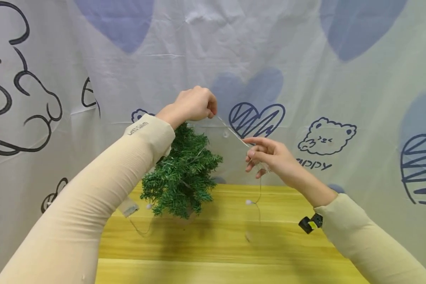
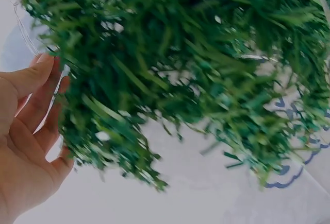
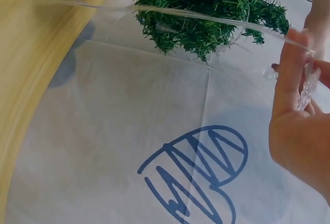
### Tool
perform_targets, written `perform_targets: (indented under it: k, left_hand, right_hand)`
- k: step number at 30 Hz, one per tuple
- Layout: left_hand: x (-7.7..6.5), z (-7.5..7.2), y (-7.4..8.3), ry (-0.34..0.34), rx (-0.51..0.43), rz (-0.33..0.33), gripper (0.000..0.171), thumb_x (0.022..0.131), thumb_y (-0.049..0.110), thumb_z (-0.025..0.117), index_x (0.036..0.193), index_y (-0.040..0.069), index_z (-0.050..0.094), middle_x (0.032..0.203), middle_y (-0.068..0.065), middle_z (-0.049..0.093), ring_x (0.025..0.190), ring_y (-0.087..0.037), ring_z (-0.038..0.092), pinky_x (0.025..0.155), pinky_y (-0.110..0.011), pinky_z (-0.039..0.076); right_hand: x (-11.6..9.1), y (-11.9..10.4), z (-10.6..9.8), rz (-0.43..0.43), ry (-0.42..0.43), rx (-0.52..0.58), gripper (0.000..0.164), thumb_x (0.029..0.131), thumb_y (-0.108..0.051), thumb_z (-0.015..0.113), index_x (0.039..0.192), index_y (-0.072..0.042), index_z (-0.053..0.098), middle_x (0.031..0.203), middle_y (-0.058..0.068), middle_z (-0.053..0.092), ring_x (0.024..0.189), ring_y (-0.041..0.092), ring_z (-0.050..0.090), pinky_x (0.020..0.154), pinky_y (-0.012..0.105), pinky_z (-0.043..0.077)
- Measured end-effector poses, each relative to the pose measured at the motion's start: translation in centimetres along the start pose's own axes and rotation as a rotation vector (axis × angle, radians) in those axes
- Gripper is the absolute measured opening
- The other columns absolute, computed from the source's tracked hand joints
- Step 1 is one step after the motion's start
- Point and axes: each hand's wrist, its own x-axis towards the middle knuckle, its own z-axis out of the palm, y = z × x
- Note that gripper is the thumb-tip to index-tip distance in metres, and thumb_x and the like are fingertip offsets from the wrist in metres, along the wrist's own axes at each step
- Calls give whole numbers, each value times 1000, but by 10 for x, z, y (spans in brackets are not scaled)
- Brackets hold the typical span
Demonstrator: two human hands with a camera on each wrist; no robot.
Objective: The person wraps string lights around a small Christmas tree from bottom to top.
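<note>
A small artificial Christmas tree (image 1: 184,173) stands on the table, its upper part hidden behind my left forearm. Beside its top, my left hand (image 1: 197,103) pinches a thin clear string-light wire (image 1: 230,129) between thumb and fingertips. In the left wrist view, that hand's fingers (image 2: 44,108) are close against the green branches (image 2: 154,69). The wire slants down to my right hand (image 1: 269,156), which holds a loose bundle of the string lights (image 3: 308,82). From that hand a strand hangs toward the table with a small round bulb (image 1: 249,202).
A white battery box (image 1: 129,208) with a thin wire lies left of the tree, partly behind my left sleeve. The yellow wooden table (image 1: 213,244) ends at a printed cloth backdrop (image 1: 184,51). A black wrist device (image 1: 310,223) sits by my right cuff.
</note>
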Motion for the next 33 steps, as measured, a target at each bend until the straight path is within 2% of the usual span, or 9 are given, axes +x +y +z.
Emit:
perform_targets:
  k: [5, 9, 15, 20, 26, 30, 33]
  left_hand:
    - [-4, -7, -12, -16, 3, -37, 12, 98, 15, 70, 104, 21, 79, 107, 2, 73, 103, -23, 64, 93, -51, 51]
    - [-5, -12, -24, -18, -28, -71, 11, 99, 19, 72, 106, 21, 80, 109, 2, 75, 105, -23, 65, 96, -53, 49]
    - [-6, -14, -44, -26, -78, -76, 12, 98, 22, 75, 108, 19, 81, 109, -1, 77, 103, -22, 66, 94, -51, 50]
    - [-9, -10, -61, -28, -183, -68, 14, 96, 19, 77, 107, 12, 81, 106, -6, 79, 97, -23, 70, 90, -44, 53]
    - [-9, -11, -71, 3, -338, -70, 18, 94, 15, 80, 108, 3, 80, 104, -11, 79, 89, -21, 71, 84, -34, 56]
    - [-11, -16, -74, 13, -379, -96, 22, 94, 17, 80, 111, 3, 80, 106, -10, 79, 88, -18, 71, 82, -31, 54]
    - [-11, -17, -75, 38, -388, -94, 22, 96, 16, 79, 112, 2, 79, 107, -10, 79, 90, -21, 71, 81, -30, 54]
  right_hand:
    - [1, 1, 1, 42, -44, 56, 51, 107, -15, 61, 155, -10, 46, 109, 10, 67, 77, 20, 70, 55, 30, 57]
    - [3, 2, 2, 34, -37, 75, 50, 108, -17, 59, 155, -9, 45, 113, 11, 66, 75, 19, 68, 53, 28, 55]
    - [7, -2, 5, 13, -56, 73, 49, 107, -15, 60, 154, -7, 46, 120, 17, 66, 73, 20, 68, 53, 29, 56]
    - [8, -3, 8, 6, -70, 55, 50, 107, -15, 60, 154, -8, 45, 128, 15, 66, 73, 20, 68, 55, 29, 57]
    - [9, -2, 9, -13, -84, 31, 52, 106, -14, 61, 155, -8, 44, 133, 16, 63, 72, 21, 68, 56, 31, 57]
    - [11, -3, 10, -30, -87, 25, 53, 105, -14, 63, 155, -9, 44, 138, 17, 61, 72, 22, 67, 56, 31, 57]
    - [11, -4, 11, -29, -73, 19, 53, 105, -14, 63, 154, -10, 45, 139, 16, 60, 70, 22, 66, 56, 31, 57]
